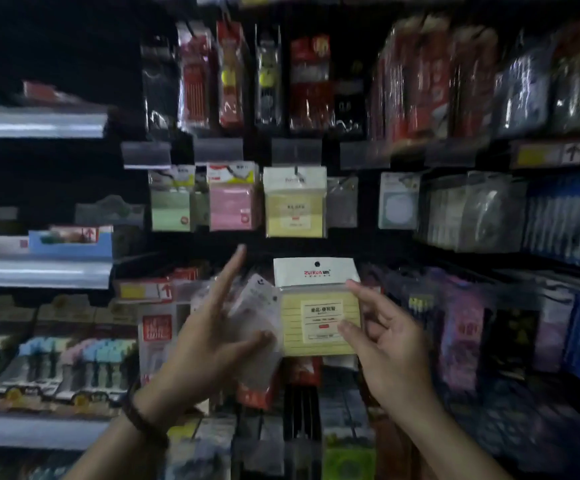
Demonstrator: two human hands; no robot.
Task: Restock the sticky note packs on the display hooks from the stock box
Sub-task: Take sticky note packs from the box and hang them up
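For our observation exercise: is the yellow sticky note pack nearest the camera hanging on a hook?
No: the right hand pinches the yellow pack below the hanging packs, its punched hole empty.

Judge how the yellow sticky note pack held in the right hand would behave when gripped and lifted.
Probably light: the right hand holds the yellow sticky note pack up by fingertips alone. The block of notes likely stays stiff, while its white header card may bend. Its clear wrapper may be slippery.
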